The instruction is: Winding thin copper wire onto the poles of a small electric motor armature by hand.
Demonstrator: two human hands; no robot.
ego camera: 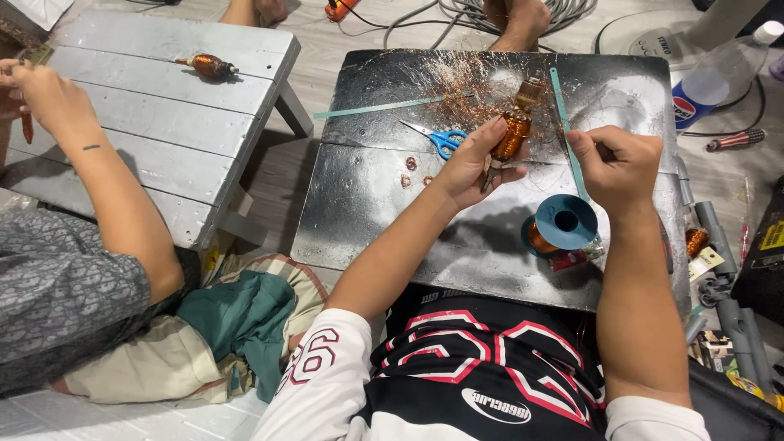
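The left hand (474, 163) has its fingers wrapped around a copper-wound armature (513, 131), held over the dark counter (384, 204). At three o'clock, the right hand (621, 167) pinches something thin, probably wire. The blue spool (563, 222) sits at five o'clock. Uneven tension could snap or kink the wire.

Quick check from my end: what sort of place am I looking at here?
Likely an informal floor-level motor-rewinding workshop: a copper-wound armature in the left hand, a blue wire spool, and wire scraps on the scuffed metal board.

Floor-level repair workshop, copper-wound armatures (512, 135), wire spool (562, 224), scissors (437, 139)
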